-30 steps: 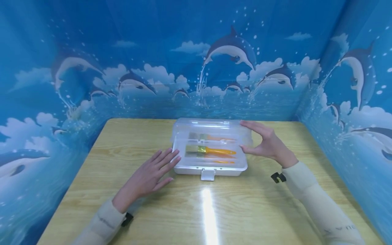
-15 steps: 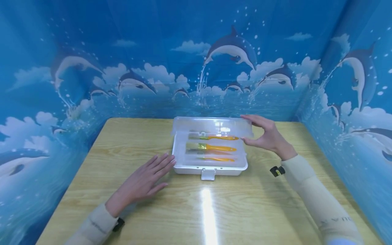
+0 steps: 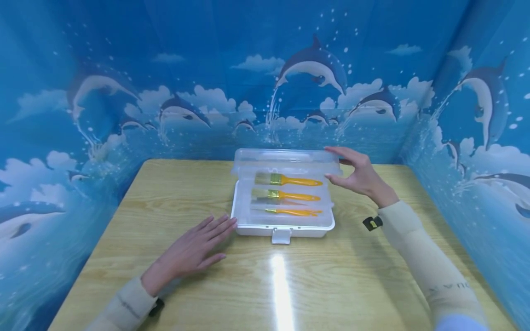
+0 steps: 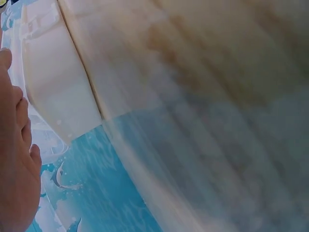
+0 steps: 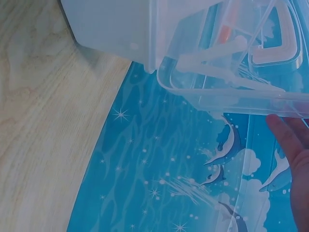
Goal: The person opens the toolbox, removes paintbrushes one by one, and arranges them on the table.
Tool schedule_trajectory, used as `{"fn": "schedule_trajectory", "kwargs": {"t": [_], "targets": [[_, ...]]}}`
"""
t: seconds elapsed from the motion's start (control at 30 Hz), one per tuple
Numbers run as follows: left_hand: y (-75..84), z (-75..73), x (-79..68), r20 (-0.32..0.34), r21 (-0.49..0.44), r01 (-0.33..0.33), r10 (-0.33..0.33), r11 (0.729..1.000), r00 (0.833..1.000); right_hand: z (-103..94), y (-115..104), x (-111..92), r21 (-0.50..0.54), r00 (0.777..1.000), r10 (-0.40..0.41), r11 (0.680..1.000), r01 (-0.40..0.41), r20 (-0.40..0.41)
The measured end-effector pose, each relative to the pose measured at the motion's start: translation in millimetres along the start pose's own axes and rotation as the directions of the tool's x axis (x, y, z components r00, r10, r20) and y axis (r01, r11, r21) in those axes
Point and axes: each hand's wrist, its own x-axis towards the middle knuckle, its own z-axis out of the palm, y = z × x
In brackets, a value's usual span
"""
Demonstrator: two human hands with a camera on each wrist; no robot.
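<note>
A white plastic storage box (image 3: 285, 231) stands on the table, its latch (image 3: 281, 236) hanging down at the front. Tilted up at its back is the clear lid (image 3: 285, 158), which has a handle (image 5: 275, 58) in the right wrist view. Several paintbrushes (image 3: 300, 196) with orange handles lie side by side inside the box. My right hand (image 3: 356, 170) holds the lid's right end, thumb at the front edge and fingers at the back edge. My left hand (image 3: 194, 248) lies palm down with straight fingers, the tips at the box's front left corner; contact is hard to tell.
The wooden table (image 3: 174, 193) reaches back to a blue dolphin-print curtain (image 3: 232, 69), which also hangs along both sides. A bright light reflection runs down the table in front of the box.
My right hand has raised the lid up and back, uncovering more of the paintbrushes. My left hand has drawn back slightly left and down, off the box's left rim.
</note>
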Motion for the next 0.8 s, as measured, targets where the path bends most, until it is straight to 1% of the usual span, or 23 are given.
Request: {"fn": "schedule_trajectory", "kwargs": {"t": [0.23, 0.47, 0.63, 0.8], "targets": [[-1.1, 0.9, 3.7, 0.005, 0.009, -0.021, 0.021, 1.000, 1.000, -2.2, 4, 4, -0.004, 0.999, 0.037, 0.999, -0.037, 0.034], [-4.4, -2.4, 7.1, -0.004, -0.008, -0.057, 0.057, 0.998, 0.998, -2.8, 4, 6, -0.005, 0.998, 0.040, 0.999, -0.040, 0.047], [-4.7, -4.9, 9.1, 0.013, -0.032, -0.051, 0.052, 0.998, 0.999, -4.4, 4, 6, -0.029, 0.997, 0.038, 0.999, -0.036, 0.071], [-3.3, -7.7, 11.6, 0.038, -0.031, -0.031, 0.033, 0.999, 0.999, -5.2, 6, 7, -0.050, 0.994, 0.054, 0.998, -0.050, 0.095]]}}
